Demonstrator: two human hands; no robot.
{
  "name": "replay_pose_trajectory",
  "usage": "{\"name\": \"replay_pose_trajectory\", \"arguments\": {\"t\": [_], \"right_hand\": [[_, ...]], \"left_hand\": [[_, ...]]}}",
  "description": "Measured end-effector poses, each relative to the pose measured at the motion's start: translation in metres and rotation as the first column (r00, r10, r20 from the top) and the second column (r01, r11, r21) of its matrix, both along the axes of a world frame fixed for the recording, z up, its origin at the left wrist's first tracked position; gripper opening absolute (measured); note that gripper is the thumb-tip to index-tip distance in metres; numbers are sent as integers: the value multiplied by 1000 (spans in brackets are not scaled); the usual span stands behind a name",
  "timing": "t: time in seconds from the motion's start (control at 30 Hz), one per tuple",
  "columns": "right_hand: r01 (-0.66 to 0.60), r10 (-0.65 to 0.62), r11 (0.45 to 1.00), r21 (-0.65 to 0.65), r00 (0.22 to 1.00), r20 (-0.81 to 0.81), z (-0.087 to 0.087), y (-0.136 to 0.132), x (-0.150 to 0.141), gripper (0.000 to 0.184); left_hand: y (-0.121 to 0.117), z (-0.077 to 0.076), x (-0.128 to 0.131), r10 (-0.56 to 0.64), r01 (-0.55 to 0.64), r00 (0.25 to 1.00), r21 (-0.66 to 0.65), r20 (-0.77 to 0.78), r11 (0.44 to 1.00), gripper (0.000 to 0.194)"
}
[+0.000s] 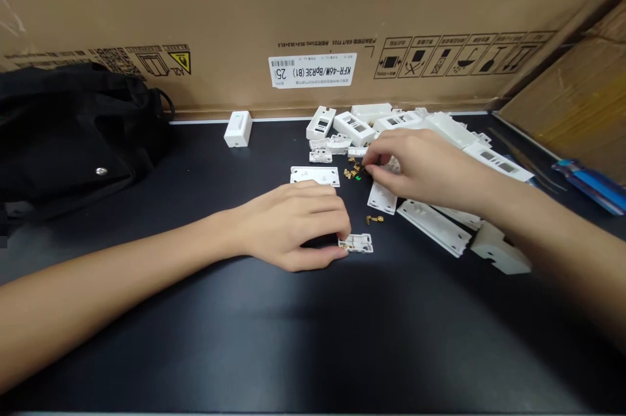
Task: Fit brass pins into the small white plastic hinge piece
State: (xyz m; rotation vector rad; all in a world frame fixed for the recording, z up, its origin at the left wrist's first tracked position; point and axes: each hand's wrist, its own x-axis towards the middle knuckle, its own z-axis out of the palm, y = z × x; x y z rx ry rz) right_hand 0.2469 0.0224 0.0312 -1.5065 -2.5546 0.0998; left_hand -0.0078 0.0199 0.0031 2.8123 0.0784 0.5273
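Two hands work on the black counter (pixel 415 338)
Left grip (pixel 293 223) holds a white switch part (pixel 359 244); right grip (pixel 420 165) is by brass bits (pixel 351 171), cannot tell if it holds one

Wall-switch housing (pixel 355 244) at the left hand (pixel 293 223): white moulded plastic, smooth, low sheen. Terminals (pixel 351 173) beside the right hand (pixel 420 165): bright brass. Bench top (pixel 313 351) under both hands: smooth black, semi-gloss. Carton (pixel 244 12) beyond the hands: matt brown corrugated cardboard. Bag (pixel 63 135) left of the left hand: matt black cloth.
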Motion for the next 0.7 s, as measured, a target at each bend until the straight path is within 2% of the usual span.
{"name": "replay_pose_trajectory", "arguments": {"t": [0.23,0.47,0.6,0.7], "right_hand": [[-55,57,997,-59,998,35,7,14,-13,18],[-16,22,996,-88,998,67,8,23,-29,12],[-29,34,995,-97,998,54,7,26,-33,29],[-63,71,994,-92,994,88,4,27,-33,32]], "left_hand": [[0,-2,0,4,-4,1000,-3,-6,1000,17],[0,-2,0,6,-6,1000,-2,-8,1000,19],[0,-1,0,-1,1,1000,-11,-5,1000,18],[0,-1,0,-4,3,1000,-14,-9,1000,19]]}}
